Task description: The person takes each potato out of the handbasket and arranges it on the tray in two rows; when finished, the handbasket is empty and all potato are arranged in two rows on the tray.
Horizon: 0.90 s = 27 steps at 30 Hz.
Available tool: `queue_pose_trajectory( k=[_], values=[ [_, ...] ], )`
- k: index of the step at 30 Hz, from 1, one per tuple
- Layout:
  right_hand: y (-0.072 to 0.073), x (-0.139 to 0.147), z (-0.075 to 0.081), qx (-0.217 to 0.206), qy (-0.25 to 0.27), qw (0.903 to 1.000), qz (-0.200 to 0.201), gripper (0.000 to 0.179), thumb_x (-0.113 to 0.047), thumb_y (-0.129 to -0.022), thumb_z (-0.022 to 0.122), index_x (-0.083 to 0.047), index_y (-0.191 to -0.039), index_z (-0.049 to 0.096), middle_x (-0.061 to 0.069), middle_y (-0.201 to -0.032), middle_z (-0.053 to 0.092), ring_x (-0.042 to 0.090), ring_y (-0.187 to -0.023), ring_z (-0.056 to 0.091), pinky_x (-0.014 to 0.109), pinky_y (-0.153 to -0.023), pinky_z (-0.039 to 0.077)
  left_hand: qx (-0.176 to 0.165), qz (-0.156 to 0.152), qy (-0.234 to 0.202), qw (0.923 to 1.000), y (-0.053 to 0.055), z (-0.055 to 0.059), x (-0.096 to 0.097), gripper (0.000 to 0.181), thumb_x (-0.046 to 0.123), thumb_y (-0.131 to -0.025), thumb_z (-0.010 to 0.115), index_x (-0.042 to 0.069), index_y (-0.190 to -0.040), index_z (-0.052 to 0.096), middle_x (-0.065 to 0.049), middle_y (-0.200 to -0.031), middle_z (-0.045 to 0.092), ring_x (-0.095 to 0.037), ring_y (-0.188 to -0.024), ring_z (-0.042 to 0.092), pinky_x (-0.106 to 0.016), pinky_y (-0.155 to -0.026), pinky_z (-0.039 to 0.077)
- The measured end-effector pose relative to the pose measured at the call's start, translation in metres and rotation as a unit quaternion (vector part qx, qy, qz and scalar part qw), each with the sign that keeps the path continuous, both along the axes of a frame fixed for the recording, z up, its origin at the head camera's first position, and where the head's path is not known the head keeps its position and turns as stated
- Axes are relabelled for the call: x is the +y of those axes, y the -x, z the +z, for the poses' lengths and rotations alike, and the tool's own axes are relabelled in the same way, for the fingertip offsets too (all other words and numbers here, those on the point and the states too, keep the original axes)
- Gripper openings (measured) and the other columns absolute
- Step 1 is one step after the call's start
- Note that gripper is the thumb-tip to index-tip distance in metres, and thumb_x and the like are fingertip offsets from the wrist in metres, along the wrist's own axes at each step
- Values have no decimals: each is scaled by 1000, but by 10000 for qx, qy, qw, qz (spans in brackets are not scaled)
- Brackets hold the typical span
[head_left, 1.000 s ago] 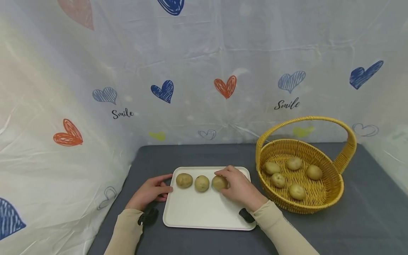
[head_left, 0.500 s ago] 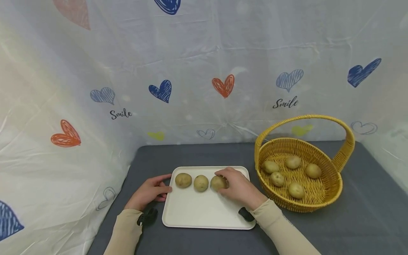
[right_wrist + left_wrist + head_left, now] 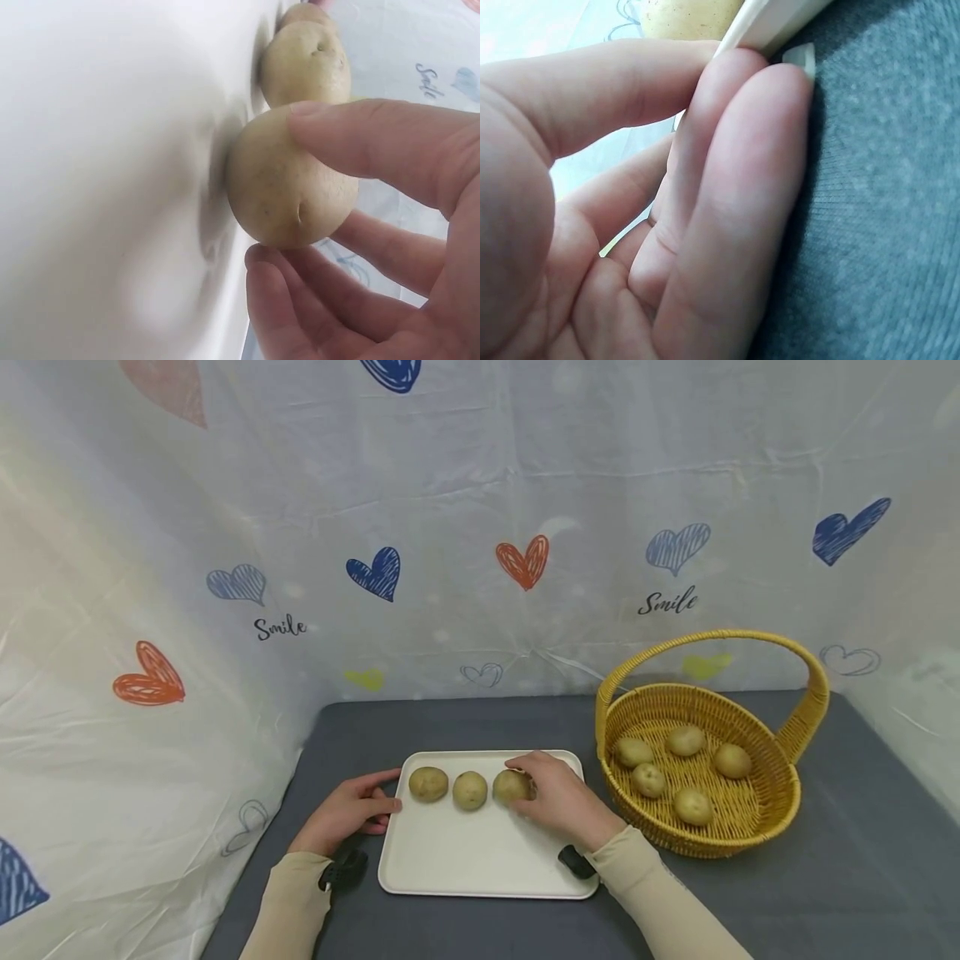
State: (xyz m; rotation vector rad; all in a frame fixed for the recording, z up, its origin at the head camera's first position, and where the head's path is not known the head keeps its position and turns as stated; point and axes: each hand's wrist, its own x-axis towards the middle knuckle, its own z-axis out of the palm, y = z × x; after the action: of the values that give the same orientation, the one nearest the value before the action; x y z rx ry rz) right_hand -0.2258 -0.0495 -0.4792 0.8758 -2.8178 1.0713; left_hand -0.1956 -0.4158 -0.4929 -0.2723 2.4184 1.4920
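Observation:
Three potatoes stand in a row along the far part of a white rectangular tray [image 3: 487,860]. My right hand [image 3: 558,797] grips the rightmost potato [image 3: 281,184], thumb on one side and fingers curled round the other; it sits close on the tray surface. Beside it are the middle potato [image 3: 470,791] and the left potato [image 3: 428,784]. At the tray's left edge, my left hand [image 3: 347,814] holds the rim between thumb and curled fingers. In the left wrist view its fingertips [image 3: 761,112] press right at the tray's edge.
A yellow wicker basket [image 3: 780,814] with a tall arched handle stands right of the tray, several potatoes inside it. Both rest on a dark grey cloth-covered table [image 3: 450,931]. A white curtain [image 3: 450,485] printed with hearts hangs behind and to the left.
The whole head view has drifted slightly, so everything appears a little further left. Both hands keep their places on the tray and the potato.

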Motion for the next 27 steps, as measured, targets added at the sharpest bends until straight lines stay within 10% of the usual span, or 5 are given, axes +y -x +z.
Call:
queue_pose_trajectory(
  k=[27],
  values=[
    [-6, 6, 14, -154, 50, 9999, -54, 58, -22, -90, 89, -3, -140, 69, 12, -134, 71, 28, -116, 71, 45, -96, 59, 21, -158, -63, 9999, 2, -1, 1, 71, 20, -96, 84, 17, -160, 55, -10, -91, 68, -21, -78, 66, -33, -71, 64]
  ],
)
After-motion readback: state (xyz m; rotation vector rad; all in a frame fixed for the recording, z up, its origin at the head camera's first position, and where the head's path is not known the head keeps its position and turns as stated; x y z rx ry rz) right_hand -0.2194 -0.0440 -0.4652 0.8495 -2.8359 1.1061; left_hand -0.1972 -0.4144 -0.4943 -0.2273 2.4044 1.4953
